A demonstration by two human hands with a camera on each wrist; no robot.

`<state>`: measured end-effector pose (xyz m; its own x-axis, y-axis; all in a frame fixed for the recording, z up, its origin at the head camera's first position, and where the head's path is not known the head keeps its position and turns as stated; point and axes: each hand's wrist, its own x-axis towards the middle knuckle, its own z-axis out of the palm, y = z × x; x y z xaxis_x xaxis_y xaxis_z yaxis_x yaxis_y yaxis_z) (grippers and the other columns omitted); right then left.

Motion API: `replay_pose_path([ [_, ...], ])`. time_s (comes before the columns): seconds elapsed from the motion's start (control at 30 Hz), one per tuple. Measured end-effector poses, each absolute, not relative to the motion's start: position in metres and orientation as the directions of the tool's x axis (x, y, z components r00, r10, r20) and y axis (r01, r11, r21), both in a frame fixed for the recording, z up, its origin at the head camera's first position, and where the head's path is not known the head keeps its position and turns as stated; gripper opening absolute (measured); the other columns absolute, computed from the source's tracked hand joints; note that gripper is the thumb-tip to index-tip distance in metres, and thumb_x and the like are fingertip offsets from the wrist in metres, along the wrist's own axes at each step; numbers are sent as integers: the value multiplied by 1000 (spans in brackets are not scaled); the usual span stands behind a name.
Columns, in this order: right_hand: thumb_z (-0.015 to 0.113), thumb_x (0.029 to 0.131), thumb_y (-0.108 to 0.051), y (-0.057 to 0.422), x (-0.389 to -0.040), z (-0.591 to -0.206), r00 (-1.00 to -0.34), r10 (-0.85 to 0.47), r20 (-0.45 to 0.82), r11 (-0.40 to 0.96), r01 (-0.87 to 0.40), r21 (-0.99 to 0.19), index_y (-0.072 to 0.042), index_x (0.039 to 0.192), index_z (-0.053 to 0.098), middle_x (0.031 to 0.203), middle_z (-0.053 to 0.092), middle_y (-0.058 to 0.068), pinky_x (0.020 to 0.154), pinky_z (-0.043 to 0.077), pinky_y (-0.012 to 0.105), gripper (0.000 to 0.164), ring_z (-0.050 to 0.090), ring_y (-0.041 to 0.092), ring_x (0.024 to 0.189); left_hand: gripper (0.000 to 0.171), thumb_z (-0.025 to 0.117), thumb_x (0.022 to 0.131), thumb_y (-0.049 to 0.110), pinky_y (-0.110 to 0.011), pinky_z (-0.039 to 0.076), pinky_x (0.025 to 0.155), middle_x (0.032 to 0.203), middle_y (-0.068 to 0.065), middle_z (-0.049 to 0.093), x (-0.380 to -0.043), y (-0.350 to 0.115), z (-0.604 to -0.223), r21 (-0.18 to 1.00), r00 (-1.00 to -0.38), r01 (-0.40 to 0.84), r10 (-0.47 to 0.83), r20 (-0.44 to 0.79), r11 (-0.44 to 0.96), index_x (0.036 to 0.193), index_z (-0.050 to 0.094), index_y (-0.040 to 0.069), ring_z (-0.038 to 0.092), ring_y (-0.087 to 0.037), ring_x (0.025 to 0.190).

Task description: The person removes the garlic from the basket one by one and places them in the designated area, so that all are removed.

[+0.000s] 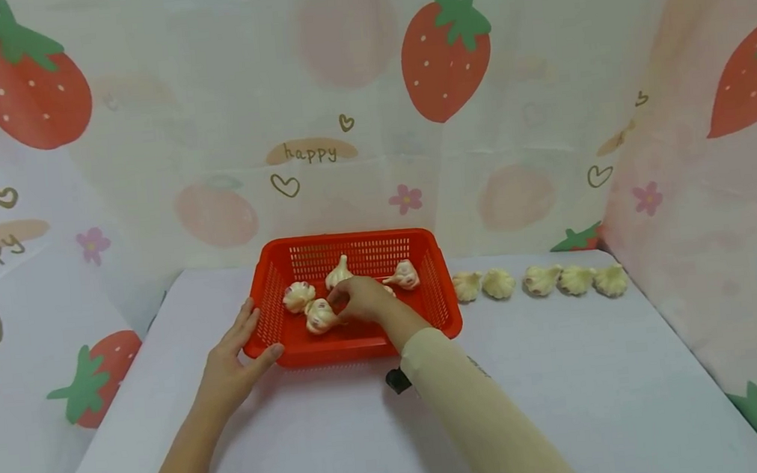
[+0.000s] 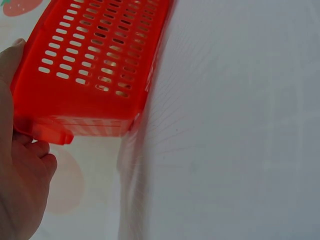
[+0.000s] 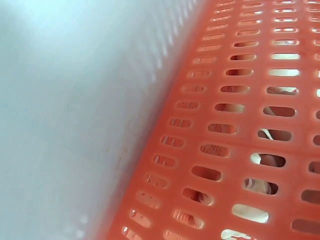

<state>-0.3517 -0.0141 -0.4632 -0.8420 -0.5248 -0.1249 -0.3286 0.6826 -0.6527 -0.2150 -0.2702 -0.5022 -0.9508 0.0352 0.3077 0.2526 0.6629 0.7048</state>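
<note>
A red plastic basket with slotted walls stands on the white table, several garlic bulbs inside. My left hand holds its left end, thumb at the front rim and fingers along the side; in the left wrist view the fingertips curl by the projecting lip. My right hand reaches down into the basket, thumb and fingers pinching a garlic bulb at its right side. Around it lie another bulb, an upright one and one at the right. The slotted wall hides most of this in the right wrist view.
To the right of the basket, several pale garlic bulbs lie in a row along the back of the table. A strawberry-patterned cloth hangs behind and at both sides.
</note>
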Motion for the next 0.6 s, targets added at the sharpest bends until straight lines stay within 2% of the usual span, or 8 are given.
replay_pose_path([
  [0.2, 81, 88, -18, -19, -351, -464, -816, -561, -141, 705, -381, -598, -21, 120, 75, 112, 74, -6, 99, 52, 31, 33, 63, 13, 105, 87, 76, 92, 45, -65, 34, 116, 170, 2, 22, -212, -270, -501, 705, -954, 236, 21, 299, 669, 160, 34, 12, 24, -34, 156],
  [0.3, 82, 87, -21, -20, -353, -466, -809, -566, -161, 741, -413, -529, -23, 120, 75, 112, 72, -8, 100, 51, 33, 33, 62, 12, 105, 87, 76, 92, 45, -65, 35, 115, 170, 2, 23, -212, -270, -501, 700, -954, 235, 22, 299, 674, 160, 34, 12, 24, -34, 156],
  [0.5, 83, 87, -26, -24, -352, -464, -823, -514, -243, 829, -404, -386, -32, 117, 75, 112, 70, -14, 102, 49, 35, 31, 60, 10, 108, 85, 76, 92, 41, -64, 36, 115, 170, 3, 23, -217, -269, -501, 700, -955, 234, 23, 297, 675, 161, 34, 15, 25, -34, 156],
  [0.6, 81, 89, -26, -24, -344, -458, -829, -505, -238, 841, -412, -351, -31, 120, 74, 116, 70, -13, 103, 47, 35, 32, 58, 13, 113, 85, 77, 92, 40, -65, 36, 115, 170, 2, 23, -217, -269, -501, 699, -955, 232, 24, 295, 677, 161, 34, 14, 25, -34, 156],
])
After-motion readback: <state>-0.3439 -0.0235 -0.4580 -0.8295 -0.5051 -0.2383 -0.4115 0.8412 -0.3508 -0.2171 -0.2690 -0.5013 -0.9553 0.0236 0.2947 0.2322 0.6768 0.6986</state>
